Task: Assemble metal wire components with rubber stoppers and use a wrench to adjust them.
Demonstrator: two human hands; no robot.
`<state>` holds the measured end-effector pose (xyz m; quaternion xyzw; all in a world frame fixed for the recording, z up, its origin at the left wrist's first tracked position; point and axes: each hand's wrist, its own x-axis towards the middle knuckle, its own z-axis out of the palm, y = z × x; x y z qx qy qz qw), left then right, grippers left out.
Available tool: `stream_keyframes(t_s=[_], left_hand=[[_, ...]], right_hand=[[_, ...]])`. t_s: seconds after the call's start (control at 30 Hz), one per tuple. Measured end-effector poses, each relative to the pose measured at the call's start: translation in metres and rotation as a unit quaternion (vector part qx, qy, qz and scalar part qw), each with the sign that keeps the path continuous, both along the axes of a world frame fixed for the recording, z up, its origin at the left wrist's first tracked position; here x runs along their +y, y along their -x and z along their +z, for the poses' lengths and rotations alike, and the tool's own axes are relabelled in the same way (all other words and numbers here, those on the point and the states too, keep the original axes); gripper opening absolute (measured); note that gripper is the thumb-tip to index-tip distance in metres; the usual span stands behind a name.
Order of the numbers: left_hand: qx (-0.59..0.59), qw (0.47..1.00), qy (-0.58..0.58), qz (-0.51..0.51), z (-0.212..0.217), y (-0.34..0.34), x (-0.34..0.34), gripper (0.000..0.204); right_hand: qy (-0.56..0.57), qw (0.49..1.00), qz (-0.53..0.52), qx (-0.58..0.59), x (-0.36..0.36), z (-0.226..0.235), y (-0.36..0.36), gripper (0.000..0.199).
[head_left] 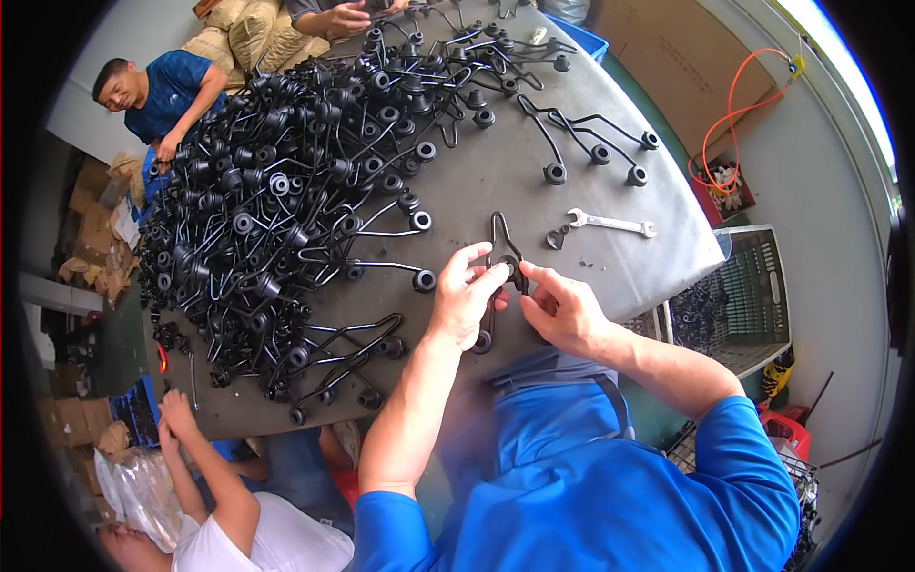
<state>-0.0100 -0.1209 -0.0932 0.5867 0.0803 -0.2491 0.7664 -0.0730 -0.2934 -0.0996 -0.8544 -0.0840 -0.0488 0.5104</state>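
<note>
A bent black metal rod with rubber bushings point(499, 227) is between my two hands, just above the near edge of the grey table point(572, 276). My left hand point(462, 300) grips it, with the thumb pressed on a black round piece at its middle. On the other side, my right hand point(564, 307) pinches the same part with thumb and forefinger. A bushing hangs at its lower end. Just beyond my right hand lie a small black clip-like piece point(557, 236) and a silver open-ended wrench point(615, 224).
A big tangled heap of similar black rods point(305, 181) covers the table's left and middle. Several loose ones point(600, 153) lie far right. A grey crate point(762, 296) stands beyond the right edge. Co-workers sit at left point(172, 95), lower left point(257, 534) and the far end point(334, 19).
</note>
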Motion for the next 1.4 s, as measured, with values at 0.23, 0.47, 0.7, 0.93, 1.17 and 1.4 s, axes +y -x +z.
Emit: stream_keyframes(t_s=[0.23, 0.47, 0.7, 0.93, 1.17, 1.4], left_hand=[[0.073, 0.992, 0.09, -0.058, 0.0, -0.006, 0.009, 0.075], [-0.016, 0.993, -0.052, -0.1, 0.007, -0.007, 0.0, 0.08], [-0.016, 0.998, -0.029, -0.062, -0.006, -0.004, 0.0, 0.048], [0.033, 0.995, 0.032, -0.088, -0.002, -0.007, 0.005, 0.047], [0.085, 0.996, 0.03, -0.022, 0.005, -0.008, -0.004, 0.042], [0.111, 0.992, 0.062, -0.014, -0.006, -0.009, -0.001, 0.044]], right_hand=[[0.024, 0.999, -0.011, -0.043, 0.002, -0.009, 0.001, 0.048], [0.004, 1.0, -0.015, 0.003, 0.0, -0.01, 0.002, 0.049], [-0.058, 0.997, -0.012, 0.05, 0.003, -0.01, 0.001, 0.05], [-0.083, 0.993, 0.007, 0.079, -0.007, 0.006, -0.006, 0.046], [0.289, 0.937, -0.04, -0.192, -0.057, 0.009, -0.053, 0.027], [0.229, 0.962, 0.0, -0.148, -0.045, -0.001, -0.051, 0.015]])
